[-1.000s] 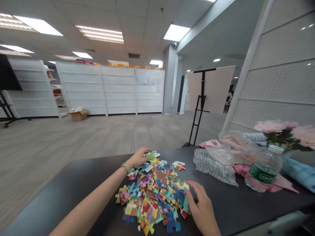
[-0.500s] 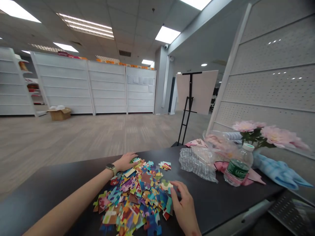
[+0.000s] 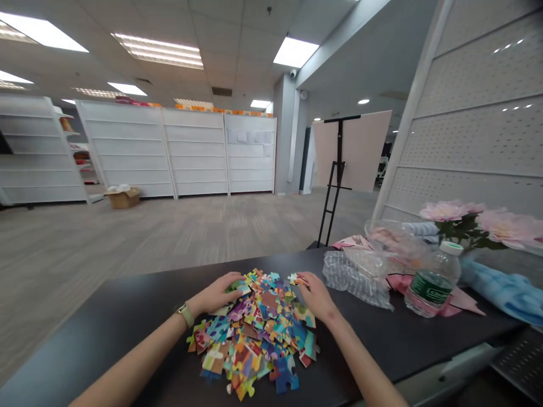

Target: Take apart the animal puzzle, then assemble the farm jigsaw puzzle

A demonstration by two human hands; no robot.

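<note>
A heap of many-coloured jigsaw puzzle pieces point(image 3: 254, 333) lies loosely piled on the dark table. My left hand point(image 3: 218, 293) rests at the heap's upper left edge, its fingers apart and curved round the outermost pieces. A watch band point(image 3: 185, 315) circles that wrist. At the upper right, my right hand point(image 3: 316, 295) reaches over a single puzzle piece point(image 3: 293, 278) beside the heap. Its fingers lie stretched out and cover part of that piece. No grip on it can be seen.
Right of my right hand lie bubble wrap point(image 3: 356, 277), a clear bottle with a green label point(image 3: 432, 282) and blue cloth point(image 3: 496, 285). Pink flowers point(image 3: 445, 211) stand behind. A black easel point(image 3: 333, 192) is beyond the table point(image 3: 139, 305), white shelving point(image 3: 195, 152) farther back.
My right hand has moved forward from the heap's right side to the separate piece. My left hand has shifted slightly along the heap's left edge. The whole view has swung a little left.
</note>
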